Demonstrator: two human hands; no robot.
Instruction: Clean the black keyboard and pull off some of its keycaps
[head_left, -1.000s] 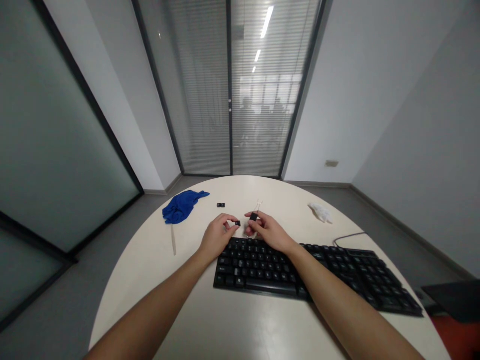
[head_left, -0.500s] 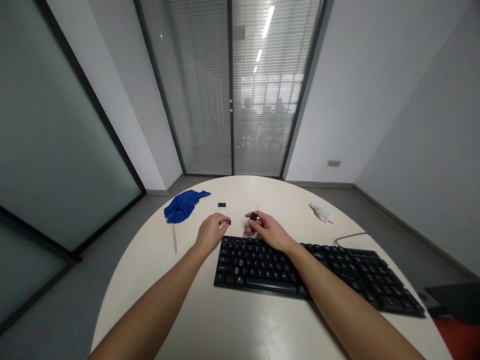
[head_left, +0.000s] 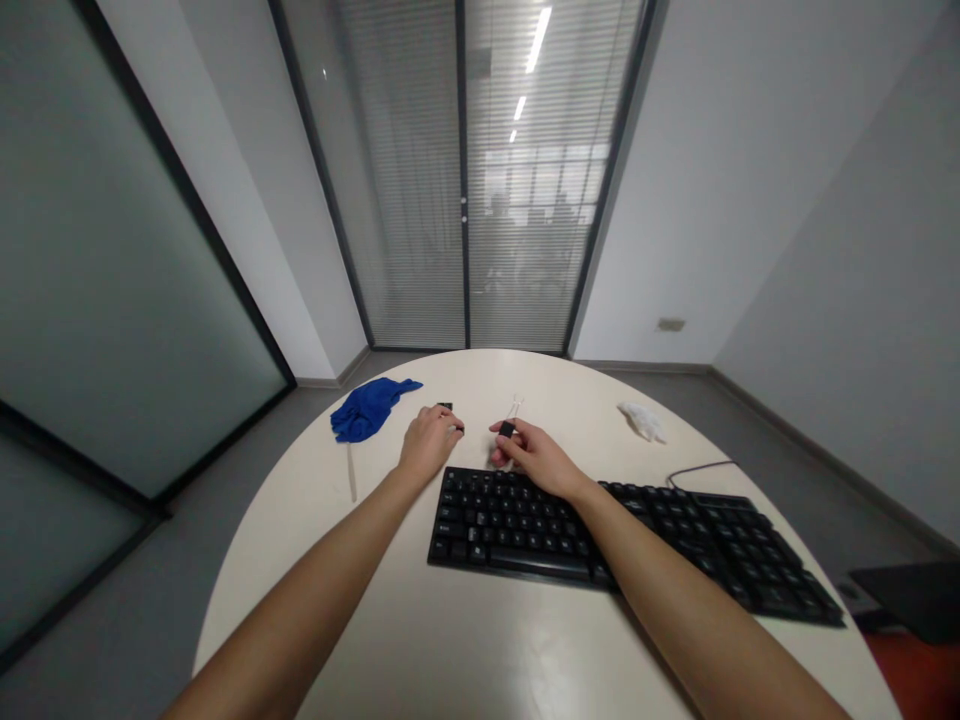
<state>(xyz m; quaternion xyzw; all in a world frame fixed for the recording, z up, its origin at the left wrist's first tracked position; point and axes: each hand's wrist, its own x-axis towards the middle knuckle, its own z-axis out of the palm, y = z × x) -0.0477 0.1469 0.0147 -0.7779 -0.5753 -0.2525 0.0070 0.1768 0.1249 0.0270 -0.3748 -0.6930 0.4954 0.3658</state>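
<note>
A round, cream-coloured table (head_left: 480, 640) is seen from above, in an office room with glass walls and closed blinds behind it. Two bare forearms are stretched across the tabletop from the near edge.

The left hand (head_left: 429, 442) is laid knuckles-up on the table, just beyond the far left corner of a black keyboard (head_left: 525, 525). A small black keycap (head_left: 458, 429) is pinched at its fingertips, close to the table surface. Just beyond this hand, another small black keycap (head_left: 445, 406) is seen lying on the table, partly hidden by the fingers.

The right hand (head_left: 534, 455) is held above the far edge of the same keyboard, with its fingers curled. A second black keycap (head_left: 507, 429) is gripped between its thumb and forefinger and raised slightly off the table. Just beyond it, a thin white wire tool (head_left: 514, 406) is lying on the table.

A second black keyboard (head_left: 739, 570) is placed end to end with the first, to the right, with a dark cable (head_left: 694, 471) curving away from it. A crumpled blue cloth (head_left: 370, 408) is found at the far left of the table, with a pale flat stick (head_left: 350, 472) nearer than it. A crumpled white tissue (head_left: 642, 422) is lying at the far right.
</note>
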